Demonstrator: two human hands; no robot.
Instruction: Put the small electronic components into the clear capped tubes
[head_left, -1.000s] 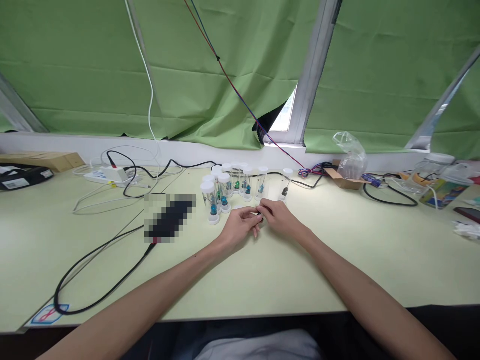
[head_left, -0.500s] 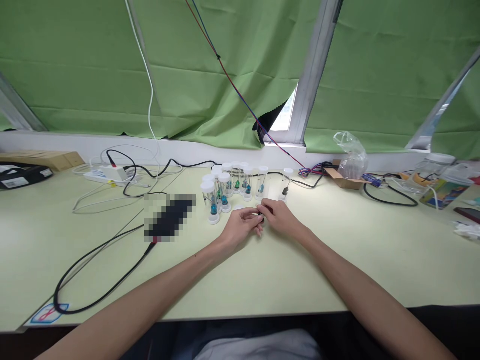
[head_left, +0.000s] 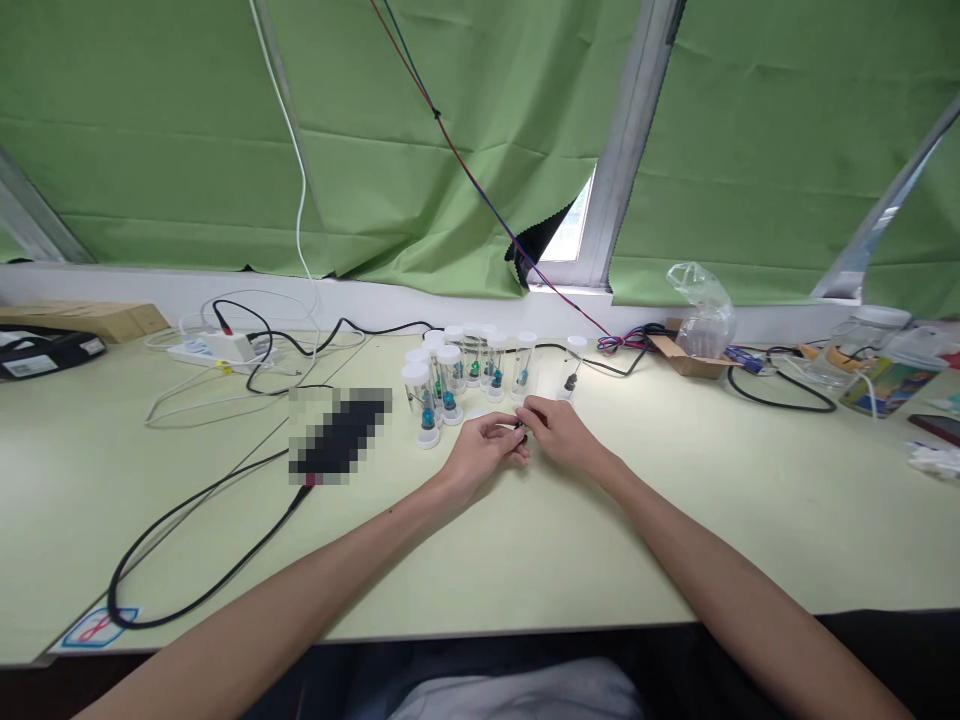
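Observation:
My left hand (head_left: pixel 484 450) and my right hand (head_left: pixel 559 430) meet over the table, fingertips together. Between them is a small dark piece (head_left: pixel 520 428), mostly covered by the fingers; its kind cannot be made out. Both hands are closed on it in a pinch. Just beyond them stand several clear tubes with white caps, such as the front one (head_left: pixel 427 405), holding blue or green parts on thin stems. A separate clear tube (head_left: pixel 574 368) with a dark part inside stands behind my right hand. A white piece (head_left: pixel 475 413) lies partly hidden behind my left hand.
A pixelated dark device (head_left: pixel 339 437) with a black cable lies to the left. A power strip (head_left: pixel 225 347) with tangled cords is farther back. At the right are a small cardboard box (head_left: pixel 691 358) with a plastic bag, and a plastic jar (head_left: pixel 862 345).
My fingers have shifted very slightly around the small dark piece. The tubes and everything else stay where they were.

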